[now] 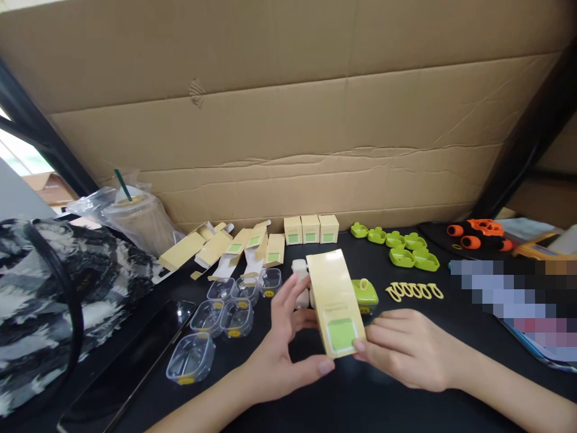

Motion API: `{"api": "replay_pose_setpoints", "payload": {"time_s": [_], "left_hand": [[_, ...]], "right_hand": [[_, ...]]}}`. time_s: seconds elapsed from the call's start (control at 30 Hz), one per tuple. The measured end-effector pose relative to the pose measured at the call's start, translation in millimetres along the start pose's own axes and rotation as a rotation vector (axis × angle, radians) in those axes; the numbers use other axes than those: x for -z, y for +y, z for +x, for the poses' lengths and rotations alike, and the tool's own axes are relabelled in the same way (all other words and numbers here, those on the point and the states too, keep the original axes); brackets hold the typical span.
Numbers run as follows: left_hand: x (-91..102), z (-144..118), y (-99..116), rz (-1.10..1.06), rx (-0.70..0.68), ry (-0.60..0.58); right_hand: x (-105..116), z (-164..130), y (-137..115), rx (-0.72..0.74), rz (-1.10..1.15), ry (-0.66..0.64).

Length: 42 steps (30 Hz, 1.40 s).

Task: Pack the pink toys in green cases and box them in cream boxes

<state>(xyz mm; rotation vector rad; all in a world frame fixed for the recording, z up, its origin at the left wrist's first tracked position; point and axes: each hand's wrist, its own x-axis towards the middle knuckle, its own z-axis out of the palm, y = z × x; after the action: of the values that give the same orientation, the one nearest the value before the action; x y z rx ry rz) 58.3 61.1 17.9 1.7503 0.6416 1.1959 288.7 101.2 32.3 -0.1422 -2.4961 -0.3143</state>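
A small yellow carton with a green square on its lower face is held up at the middle of the table. My right hand pinches its lower right edge between thumb and fingers. Spread around the carton's left side is my left hand, its thumb close to the bottom corner and its fingers apart; whether it touches the carton is hard to tell. Behind the carton, partly hidden, are a green lidded container with a ring handle and some white pieces.
Clear plastic cups with yellow stickers stand left. Opened cartons lie behind them, with closed boxes beside. Green lids and cream rings lie right. A phone, bagged drink and orange-wheeled toy flank these.
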Motion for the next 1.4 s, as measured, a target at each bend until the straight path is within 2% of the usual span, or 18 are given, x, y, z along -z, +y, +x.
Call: {"api": "replay_pose_setpoints", "payload": {"time_s": [0.1, 0.17, 0.27, 0.3, 0.37, 0.43, 0.5, 0.63, 0.87, 1.0, 1.17, 1.3, 1.4], "left_hand": [[-2.1, 0.8, 0.2, 0.016, 0.079, 0.044], [-1.7, 1.6, 0.2, 0.077, 0.098, -0.003], [0.2, 1.9, 0.1, 0.211, 0.06, -0.102], [0.7, 1.7, 0.0, 0.247, 0.05, -0.126], [1.3, 0.6, -0.6, 0.281, 0.053, -0.161], [1.0, -0.5, -1.3, 0.277, 0.081, -0.177], [0.0, -0.8, -1.5, 0.254, 0.105, -0.173], [-2.5, 1.3, 0.1, 0.188, 0.058, -0.146], [-1.8, 2.5, -1.1, 0.22, 0.018, -0.093], [-2.0, 2.5, -2.3, 0.189, -0.016, -0.081], [-2.0, 4.8, -0.4, 0.216, -0.029, -0.072], [-2.3, 5.2, -1.3, 0.213, -0.037, -0.082], [-2.4, 4.0, -3.2, 0.232, -0.079, -0.076]], "right_hand": [[0.2, 0.5, -3.8, -0.105, 0.268, -0.02], [-0.5, -0.1, -7.0, -0.235, 0.483, 0.067], [-1.1, -1.5, -8.5, -0.493, 0.711, 0.284], [-0.8, -1.5, -7.9, -0.56, 0.758, 0.312], [0.8, -0.7, -5.8, -0.602, 0.763, 0.274], [3.1, 0.6, -4.0, -0.529, 0.655, 0.206], [5.2, 1.6, -3.8, -0.392, 0.486, 0.189], [6.3, 3.5, -7.8, -0.183, 0.206, 0.275], [-10.9, 1.2, -15.9, -0.038, 0.15, 0.345], [-18.1, -5.5, -17.0, -0.01, 0.203, 0.317], [-3.3, -2.1, -8.2, 0.136, 0.033, 0.257], [14.9, 5.2, 3.9, 0.068, -0.022, 0.148], [22.1, 8.5, 7.1, 0.081, -0.001, 0.107]]}}
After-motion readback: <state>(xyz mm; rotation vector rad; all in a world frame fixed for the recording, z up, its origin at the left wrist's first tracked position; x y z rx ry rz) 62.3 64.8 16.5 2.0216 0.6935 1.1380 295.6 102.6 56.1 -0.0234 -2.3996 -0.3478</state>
